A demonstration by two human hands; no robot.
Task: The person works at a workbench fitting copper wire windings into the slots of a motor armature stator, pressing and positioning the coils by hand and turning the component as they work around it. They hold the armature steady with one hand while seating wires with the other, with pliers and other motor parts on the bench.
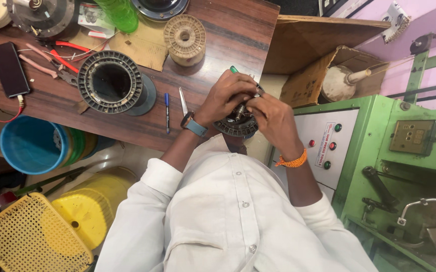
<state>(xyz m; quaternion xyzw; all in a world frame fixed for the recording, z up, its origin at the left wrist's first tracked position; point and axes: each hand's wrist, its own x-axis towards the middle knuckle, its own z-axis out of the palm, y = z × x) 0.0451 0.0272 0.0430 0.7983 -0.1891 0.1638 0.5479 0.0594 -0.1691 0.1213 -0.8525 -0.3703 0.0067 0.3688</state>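
A round dark motor stator point(236, 126) sits at the wooden table's front edge, held between both hands. My left hand point(226, 95) curls over its top and grips a green-handled tool point(234, 69) that pokes out above the fingers. My right hand point(273, 118) clasps the stator's right side, fingers pressed at its metal centre. A watch sits on my left wrist, an orange thread band on my right. Most of the stator is hidden under the hands.
On the table point(228, 35) lie a second ribbed stator ring point(110, 82), a blue pen point(167, 111), scissors point(183, 100), red pliers point(59, 60), a phone point(9, 68) and a spool point(184, 39). Green machine point(379, 151) at right; blue bucket point(31, 145) and yellow basket point(31, 236) at left.
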